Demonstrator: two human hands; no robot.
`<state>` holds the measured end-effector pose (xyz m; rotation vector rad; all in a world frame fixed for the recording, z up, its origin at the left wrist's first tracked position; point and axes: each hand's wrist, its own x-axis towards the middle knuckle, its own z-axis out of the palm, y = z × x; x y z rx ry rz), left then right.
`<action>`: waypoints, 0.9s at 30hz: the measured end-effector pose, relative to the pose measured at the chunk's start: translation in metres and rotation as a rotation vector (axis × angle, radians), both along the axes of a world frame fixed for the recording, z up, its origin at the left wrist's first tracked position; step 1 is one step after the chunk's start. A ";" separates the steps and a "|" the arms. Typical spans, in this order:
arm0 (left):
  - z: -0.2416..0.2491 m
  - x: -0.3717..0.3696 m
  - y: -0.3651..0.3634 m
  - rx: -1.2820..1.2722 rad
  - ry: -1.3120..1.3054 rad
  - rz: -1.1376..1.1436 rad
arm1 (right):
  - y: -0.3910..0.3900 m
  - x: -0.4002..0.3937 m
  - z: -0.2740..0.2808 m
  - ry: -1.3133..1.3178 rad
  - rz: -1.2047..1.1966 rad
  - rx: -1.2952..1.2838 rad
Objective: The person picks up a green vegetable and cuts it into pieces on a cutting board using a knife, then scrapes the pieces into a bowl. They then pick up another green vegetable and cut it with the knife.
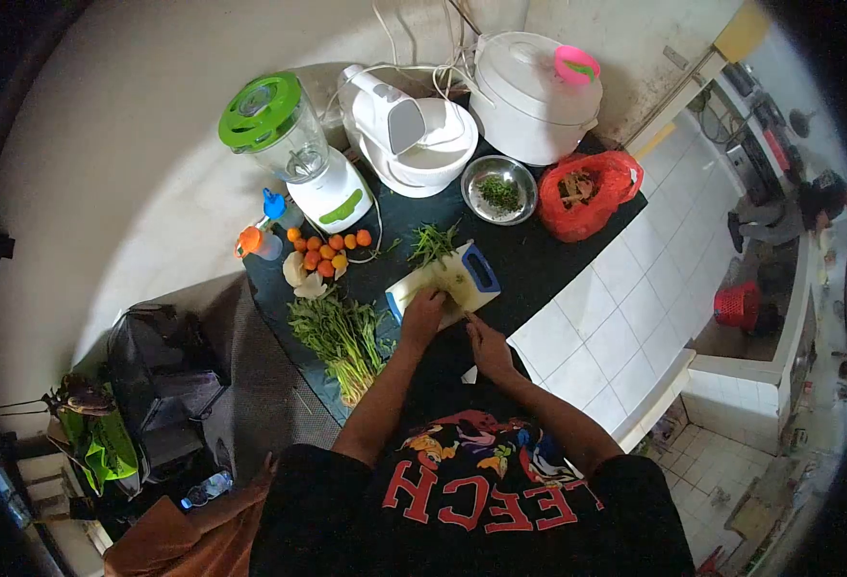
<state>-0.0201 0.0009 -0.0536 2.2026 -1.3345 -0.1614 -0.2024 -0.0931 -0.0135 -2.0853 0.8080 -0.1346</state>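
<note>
My left hand (424,313) is closed over the lower left part of a white cutting board (457,284) with blue ends; what its fingers hold is too small to make out. My right hand (488,344) is closed at the board's near edge, around something I cannot make out. Cut green stems and leaves (433,244) lie at the board's far edge. A large bunch of leafy greens (337,337) rests on the dark table left of my left hand. Beyond the board, a metal bowl (499,190) contains chopped greens.
Tomatoes (326,252) lie left of the board. Behind stand a green-lidded blender (298,144), a white mixer (390,115) with its bowl, and a rice cooker (537,101). A red plastic bag (577,223) is at the right. Another person's arm (236,502) shows at the lower left.
</note>
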 end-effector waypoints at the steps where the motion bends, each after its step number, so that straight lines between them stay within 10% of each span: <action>1: -0.003 0.001 0.000 0.000 -0.004 0.001 | 0.001 0.002 0.004 0.005 -0.025 0.022; 27: 0.001 -0.002 0.003 -0.015 0.042 0.046 | 0.004 -0.001 0.000 0.087 -0.016 0.008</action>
